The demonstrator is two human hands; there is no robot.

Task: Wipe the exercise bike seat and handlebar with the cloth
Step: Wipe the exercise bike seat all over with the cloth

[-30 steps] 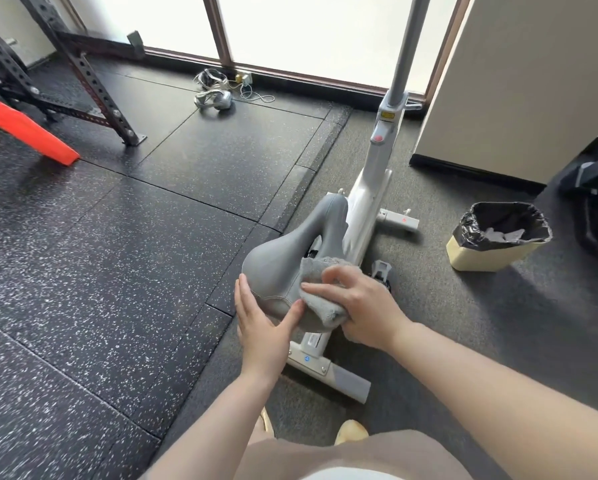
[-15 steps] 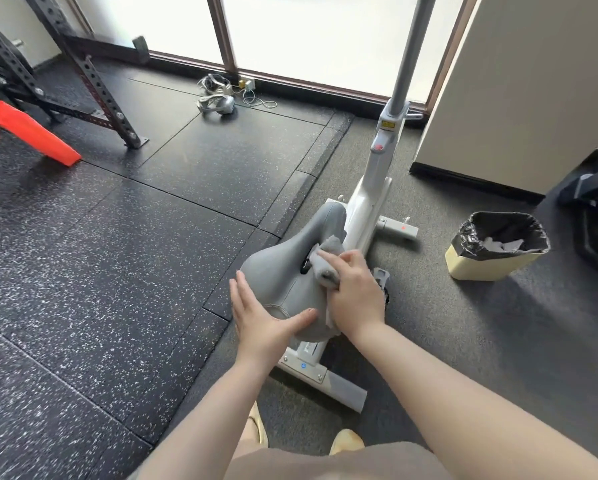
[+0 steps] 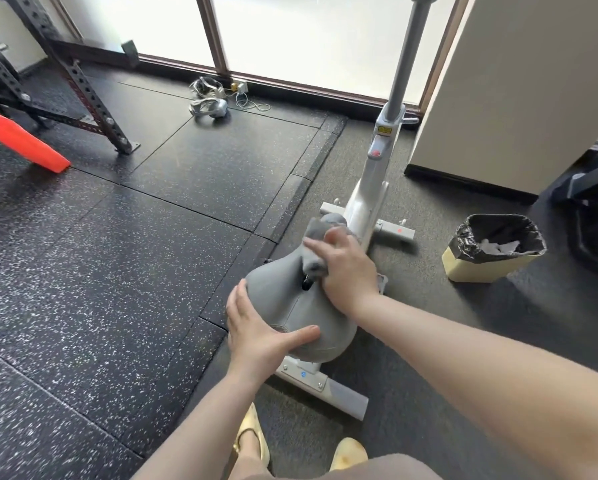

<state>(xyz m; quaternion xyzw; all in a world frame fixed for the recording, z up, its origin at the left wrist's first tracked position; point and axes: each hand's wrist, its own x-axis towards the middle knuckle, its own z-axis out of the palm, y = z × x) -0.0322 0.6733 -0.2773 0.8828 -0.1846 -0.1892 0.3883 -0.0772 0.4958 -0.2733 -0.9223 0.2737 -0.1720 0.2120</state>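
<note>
The grey bike seat (image 3: 283, 292) sits in the middle of the view on a white exercise bike frame (image 3: 370, 188). My right hand (image 3: 346, 268) presses a bunched grey cloth (image 3: 316, 244) onto the narrow front nose of the seat. My left hand (image 3: 256, 334) lies flat against the wide rear of the seat, thumb across its back edge, fingers apart. The grey handlebar post (image 3: 405, 60) rises out of the top of the frame; the handlebar itself is out of view.
A cream bin with a black liner (image 3: 491, 247) stands to the right of the bike. A cream cabinet (image 3: 519, 81) is behind it. A black perforated rack (image 3: 82, 95), an orange pad (image 3: 20, 140) and a headset with cables (image 3: 209, 98) lie on the rubber floor at left.
My right hand has slid the cloth forward along the seat, from its wide rear part to the narrow nose. My left hand has stayed on the rear of the seat.
</note>
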